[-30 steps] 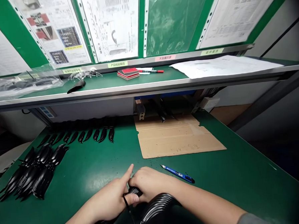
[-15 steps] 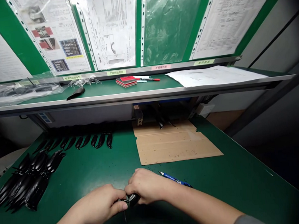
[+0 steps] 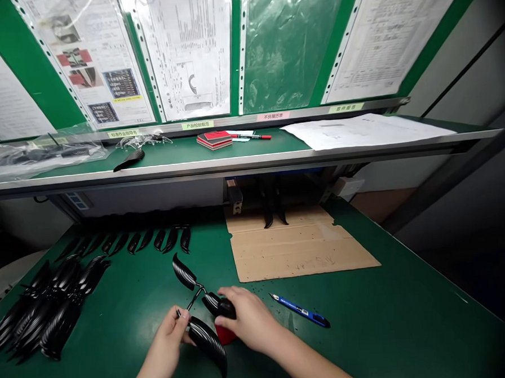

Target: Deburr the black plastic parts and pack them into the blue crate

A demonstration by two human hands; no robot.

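My left hand (image 3: 165, 343) pinches the end of a curved, ribbed black plastic part (image 3: 206, 345) at the lower middle of the bench. A second ribbed part (image 3: 184, 272) sticks up beyond it, joined by a thin metal wire (image 3: 195, 297). My right hand (image 3: 250, 319) closes over a black piece (image 3: 218, 304) on the same wire. A red object (image 3: 225, 335) shows beneath that hand, mostly hidden. A blue utility knife (image 3: 300, 318) lies to the right of my right hand, apart from it.
Several black ribbed parts lie in a row (image 3: 132, 243) and a heap (image 3: 51, 315) on the green bench (image 3: 126, 297) to the left. A cardboard sheet (image 3: 302, 251) lies ahead. A shelf above holds papers, a marker and a plastic bag.
My hands have moved apart, with the left dropping lower. The ribbed parts now stand clear of my hands on their wire, and a red object shows under my right hand.
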